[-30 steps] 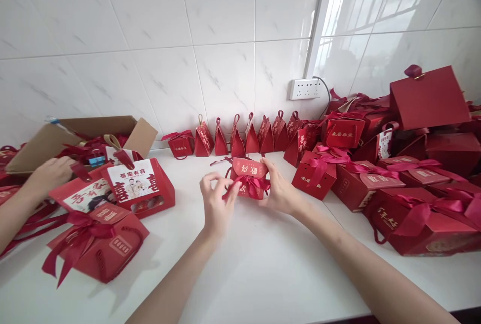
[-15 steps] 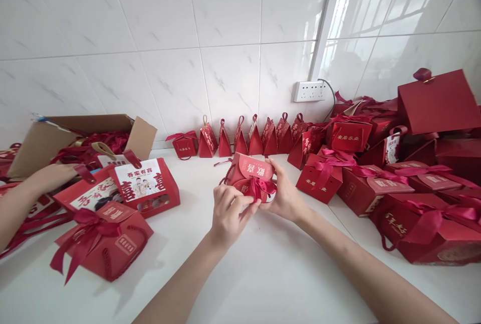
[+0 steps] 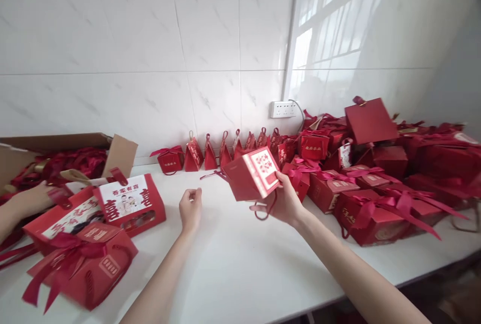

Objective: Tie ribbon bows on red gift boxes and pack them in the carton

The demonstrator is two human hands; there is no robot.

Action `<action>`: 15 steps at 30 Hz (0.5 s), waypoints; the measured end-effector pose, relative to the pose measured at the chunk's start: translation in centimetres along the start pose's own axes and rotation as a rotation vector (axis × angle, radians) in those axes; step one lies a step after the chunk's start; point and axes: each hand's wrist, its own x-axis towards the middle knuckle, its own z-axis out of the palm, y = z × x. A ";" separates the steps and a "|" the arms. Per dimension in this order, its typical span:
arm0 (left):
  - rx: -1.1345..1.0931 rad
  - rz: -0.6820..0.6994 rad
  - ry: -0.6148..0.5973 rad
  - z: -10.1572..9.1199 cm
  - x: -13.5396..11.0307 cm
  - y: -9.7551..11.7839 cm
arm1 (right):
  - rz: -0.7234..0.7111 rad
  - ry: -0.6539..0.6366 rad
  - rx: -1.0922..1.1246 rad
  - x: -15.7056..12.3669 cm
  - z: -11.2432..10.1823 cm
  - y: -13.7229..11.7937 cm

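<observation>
My right hand (image 3: pixel 284 202) grips a small red gift box (image 3: pixel 251 175) with a white-and-red printed face, lifted off the white counter (image 3: pixel 233 264) and tipped on its side; a ribbon loop dangles below it. My left hand (image 3: pixel 190 208) hovers just left of the box, apart from it, fingers loosely curled with nothing in them.
Another person's hand (image 3: pixel 32 198) reaches into a cardboard carton (image 3: pixel 116 151) at the left. Larger red boxes with bows (image 3: pixel 80 264) and a printed box (image 3: pixel 130 204) lie front left. A row of small red pouches (image 3: pixel 221 148) lines the wall. Many red boxes (image 3: pixel 376 193) pile at right.
My left hand has let go of the ribbon and drawn back left. My right hand has lifted and turned the box onto its side. The view has swung right.
</observation>
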 end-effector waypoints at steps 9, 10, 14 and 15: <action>0.083 -0.048 -0.192 0.2 -0.1 1.2 | 0.135 0.083 0.127 -10.4 -2.2 -2.9; 0.125 -0.065 -0.209 0.3 -0.1 1.4 | 0.038 0.156 -0.017 -11.8 -2.7 -3.4; 0.349 -0.077 -0.281 0.9 -0.4 1.7 | -0.525 0.524 -0.955 -17.7 -4.4 -5.5; 0.397 -0.027 -0.285 1.2 -0.5 1.7 | -0.618 0.593 -1.192 -19.3 -4.7 -6.1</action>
